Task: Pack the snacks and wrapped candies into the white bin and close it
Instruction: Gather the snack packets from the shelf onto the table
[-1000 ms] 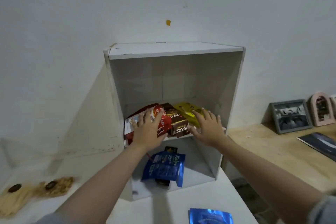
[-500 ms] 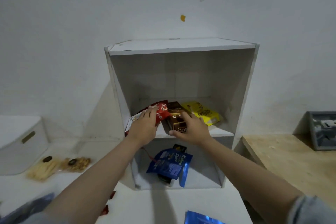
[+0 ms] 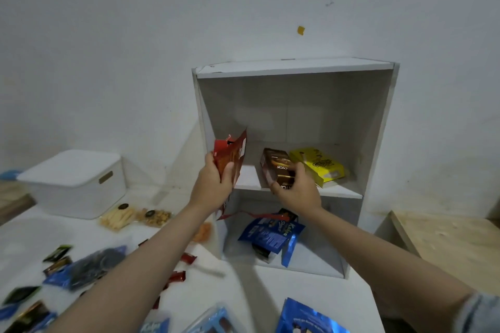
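Lidded white plastic bin stands shut at far left, well apart from the white two-tier shelf; carrying distance invites drops. Left hand grips one red foil snack packet, held only by its lower end, so it may slip; right hand clasps one brown biscuit pack, touching one yellow box, which may be dragged off; loose tabletop wrappers are blurred, perhaps a dozen.
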Demonstrator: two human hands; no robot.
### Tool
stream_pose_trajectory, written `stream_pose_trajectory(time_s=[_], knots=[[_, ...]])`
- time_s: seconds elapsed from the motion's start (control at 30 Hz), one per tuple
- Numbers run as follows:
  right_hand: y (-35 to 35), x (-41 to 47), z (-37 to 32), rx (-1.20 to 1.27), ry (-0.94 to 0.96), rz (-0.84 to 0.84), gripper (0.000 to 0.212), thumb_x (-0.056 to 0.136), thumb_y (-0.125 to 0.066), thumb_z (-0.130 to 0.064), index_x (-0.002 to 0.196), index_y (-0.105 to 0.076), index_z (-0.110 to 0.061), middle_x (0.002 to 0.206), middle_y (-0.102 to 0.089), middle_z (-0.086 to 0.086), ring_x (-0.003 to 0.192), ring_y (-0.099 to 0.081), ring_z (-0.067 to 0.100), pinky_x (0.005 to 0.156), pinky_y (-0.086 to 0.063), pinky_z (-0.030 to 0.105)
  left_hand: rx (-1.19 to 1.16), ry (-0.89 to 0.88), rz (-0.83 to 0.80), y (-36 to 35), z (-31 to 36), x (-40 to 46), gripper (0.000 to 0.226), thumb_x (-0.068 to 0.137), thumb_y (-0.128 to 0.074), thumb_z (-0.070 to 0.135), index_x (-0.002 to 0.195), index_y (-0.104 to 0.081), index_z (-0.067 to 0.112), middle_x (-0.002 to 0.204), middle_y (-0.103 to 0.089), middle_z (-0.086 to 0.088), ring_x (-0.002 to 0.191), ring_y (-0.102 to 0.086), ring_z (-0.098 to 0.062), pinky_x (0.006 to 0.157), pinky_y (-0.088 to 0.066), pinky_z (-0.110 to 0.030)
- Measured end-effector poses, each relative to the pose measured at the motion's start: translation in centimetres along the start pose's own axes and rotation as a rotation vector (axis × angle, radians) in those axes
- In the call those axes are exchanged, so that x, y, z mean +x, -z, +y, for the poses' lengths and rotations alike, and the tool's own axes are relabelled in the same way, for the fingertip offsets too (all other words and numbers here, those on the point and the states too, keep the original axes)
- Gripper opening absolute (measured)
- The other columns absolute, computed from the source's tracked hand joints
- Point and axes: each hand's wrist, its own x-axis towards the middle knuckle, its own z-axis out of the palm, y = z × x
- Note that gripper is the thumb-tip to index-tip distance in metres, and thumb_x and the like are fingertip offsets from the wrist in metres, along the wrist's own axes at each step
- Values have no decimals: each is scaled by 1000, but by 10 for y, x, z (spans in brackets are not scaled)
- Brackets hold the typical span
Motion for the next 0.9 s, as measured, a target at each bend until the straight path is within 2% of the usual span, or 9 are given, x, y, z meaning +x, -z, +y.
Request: stream_pose_trajectory(time_s=[0.07, 0.2, 0.43, 0.57, 0.63, 0.73, 0.9], knots=[[0, -10, -5, 128, -39, 25, 52, 74, -72, -50, 112, -45, -26, 109, -62, -1, 94, -63, 15, 76, -57, 34, -17, 12, 2, 5, 1, -8, 39, 98, -46, 28, 129, -36, 9, 108, -56, 0, 96, -57, -15, 78, -49, -27], [1, -33, -20, 251, -31, 40, 57, 79, -71, -41, 126, -46, -21, 118, -59, 3, 101, -61, 16, 80, -56, 29, -47, 35, 12, 20, 3, -28, 41, 98, -45, 29, 131, -34, 9, 113, -55, -2, 98, -55, -16, 76, -48, -25], [-17, -83, -63, 351, 15, -22, 56, 80, -70, -44, 128, -46, -28, 121, -57, 0, 104, -59, 14, 84, -58, 34, -18, 52, 29, 75, -11, -69, 44, 97, -46, 35, 131, -33, 12, 110, -57, 0, 96, -63, -20, 73, -56, -30], [-38, -124, -100, 399, 23, -70, 58, 74, -68, -53, 124, -47, -32, 118, -58, -2, 102, -60, 11, 85, -57, 36, 16, 93, 82, 131, -30, -104, 40, 97, -45, 36, 127, -35, 12, 107, -61, -3, 88, -65, -17, 65, -56, -27], [-53, -148, -124, 421, 19, -105, 60, 72, -67, -56, 123, -48, -32, 116, -59, -1, 101, -61, 11, 85, -56, 36, 40, 132, 107, 166, -41, -128, 39, 97, -45, 36, 126, -35, 13, 105, -62, -4, 87, -66, -18, 66, -58, -33], [-79, -192, -166, 453, 11, -178, 54, 80, -70, -42, 127, -49, -24, 115, -61, -2, 98, -61, 10, 82, -55, 28, 92, 177, 154, 224, -58, -166, 39, 97, -45, 37, 127, -36, 12, 106, -62, -4, 92, -65, -21, 76, -57, -41], [-128, -259, -231, 508, 24, -300, 47, 82, -71, -34, 123, -50, -21, 104, -64, -5, 88, -62, 2, 77, -55, 23, 157, 301, 262, 313, -88, -228, 41, 97, -45, 34, 127, -37, 8, 109, -62, -7, 97, -63, -24, 80, -54, -37]])
